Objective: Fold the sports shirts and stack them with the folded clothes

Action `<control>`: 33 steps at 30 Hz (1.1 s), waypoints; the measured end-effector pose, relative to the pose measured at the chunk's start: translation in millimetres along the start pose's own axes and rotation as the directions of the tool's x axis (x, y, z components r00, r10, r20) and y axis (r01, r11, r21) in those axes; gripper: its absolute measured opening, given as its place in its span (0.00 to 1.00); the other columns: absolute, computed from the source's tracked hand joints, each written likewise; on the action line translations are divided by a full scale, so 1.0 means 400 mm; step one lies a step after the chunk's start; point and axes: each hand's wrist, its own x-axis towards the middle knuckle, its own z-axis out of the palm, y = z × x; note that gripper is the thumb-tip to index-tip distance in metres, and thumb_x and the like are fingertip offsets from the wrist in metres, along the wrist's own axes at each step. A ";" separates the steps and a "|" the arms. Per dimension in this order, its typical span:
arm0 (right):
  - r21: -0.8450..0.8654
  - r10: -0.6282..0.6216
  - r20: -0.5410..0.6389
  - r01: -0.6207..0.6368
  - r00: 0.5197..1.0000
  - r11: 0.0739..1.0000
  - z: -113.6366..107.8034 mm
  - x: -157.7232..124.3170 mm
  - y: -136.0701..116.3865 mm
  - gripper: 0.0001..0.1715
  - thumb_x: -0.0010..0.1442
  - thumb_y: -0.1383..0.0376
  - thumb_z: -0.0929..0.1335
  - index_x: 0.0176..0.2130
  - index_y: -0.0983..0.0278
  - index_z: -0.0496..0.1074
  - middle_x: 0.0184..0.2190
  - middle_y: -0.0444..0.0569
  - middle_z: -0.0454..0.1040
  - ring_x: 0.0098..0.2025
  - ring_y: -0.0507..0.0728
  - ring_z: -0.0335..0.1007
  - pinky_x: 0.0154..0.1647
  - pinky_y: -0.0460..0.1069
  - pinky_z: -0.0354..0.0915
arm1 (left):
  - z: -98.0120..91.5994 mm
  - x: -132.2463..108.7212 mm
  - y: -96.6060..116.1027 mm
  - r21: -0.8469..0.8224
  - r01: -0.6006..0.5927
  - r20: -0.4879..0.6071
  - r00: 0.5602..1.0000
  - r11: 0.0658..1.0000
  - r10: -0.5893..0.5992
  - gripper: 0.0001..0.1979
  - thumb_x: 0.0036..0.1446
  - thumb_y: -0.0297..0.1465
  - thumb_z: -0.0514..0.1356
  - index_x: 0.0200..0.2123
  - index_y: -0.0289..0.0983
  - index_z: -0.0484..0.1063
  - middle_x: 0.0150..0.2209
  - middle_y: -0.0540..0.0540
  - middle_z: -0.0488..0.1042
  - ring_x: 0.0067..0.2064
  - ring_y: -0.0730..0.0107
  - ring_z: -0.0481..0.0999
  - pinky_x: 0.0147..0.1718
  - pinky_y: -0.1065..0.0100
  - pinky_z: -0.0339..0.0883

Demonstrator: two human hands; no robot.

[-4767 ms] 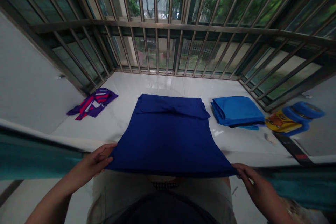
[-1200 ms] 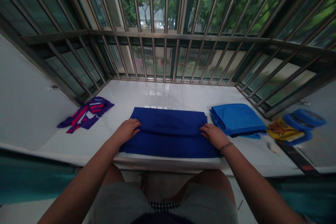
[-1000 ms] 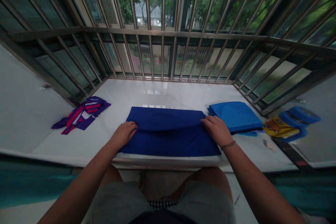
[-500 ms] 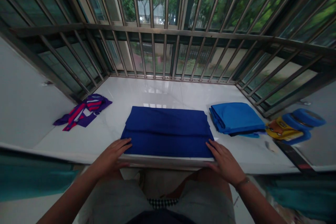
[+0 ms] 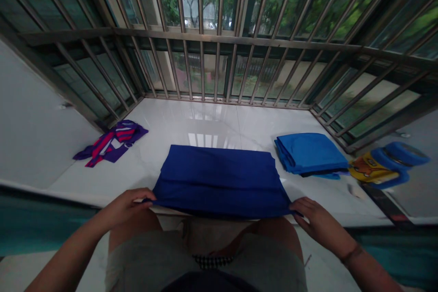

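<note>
A dark blue folded cloth (image 5: 219,175) lies in front of me on the white ledge, its near edge lifted and reaching over the ledge's front. My left hand (image 5: 132,203) pinches the near left corner between thumb and fingers. At the opposite corner, my right hand (image 5: 313,216) grips the fabric in the same way. The near edge sags a little between both hands, while the far part rests flat. What kind of garment it is, I cannot tell.
Bright blue folded cloths (image 5: 310,153) are stacked at the right, beside a blue-and-yellow jar (image 5: 379,166). A crumpled purple-and-red striped cloth (image 5: 116,141) lies left on the white ledge (image 5: 215,114). Metal bars (image 5: 219,43) cross the window behind.
Both hands have gone from lying on the cloth's near corners to gripping them, moving outward. The near edge has been raised and drawn toward me, and the cloth has slid slightly nearer.
</note>
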 end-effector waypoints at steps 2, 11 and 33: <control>0.145 0.102 -0.036 -0.096 0.994 0.985 -0.028 0.051 -0.001 0.15 0.72 0.58 0.65 0.48 0.58 0.80 0.46 0.54 0.83 0.48 0.63 0.80 0.51 0.56 0.76 | -0.038 0.046 0.011 -0.065 0.042 0.027 0.999 0.997 -0.040 0.15 0.66 0.49 0.66 0.44 0.47 0.86 0.42 0.48 0.87 0.44 0.57 0.86 0.46 0.61 0.81; 0.147 0.647 -0.227 -0.631 0.728 0.762 0.019 0.325 0.031 0.19 0.71 0.55 0.64 0.46 0.64 0.78 0.42 0.61 0.85 0.44 0.65 0.84 0.47 0.55 0.74 | -0.023 0.345 -0.017 -0.101 0.215 -0.436 0.868 0.971 -0.237 0.29 0.50 0.61 0.66 0.39 0.42 0.82 0.26 0.52 0.76 0.29 0.61 0.75 0.30 0.65 0.67; 0.315 0.725 -0.520 -0.688 0.451 0.654 -0.028 0.393 -0.122 0.29 0.61 0.50 0.72 0.54 0.65 0.78 0.43 0.62 0.85 0.43 0.69 0.81 0.43 0.57 0.71 | 0.051 0.297 -0.015 -0.174 -0.019 -0.450 0.891 0.985 -0.062 0.29 0.65 0.58 0.60 0.32 0.40 0.85 0.34 0.44 0.82 0.40 0.58 0.81 0.45 0.60 0.74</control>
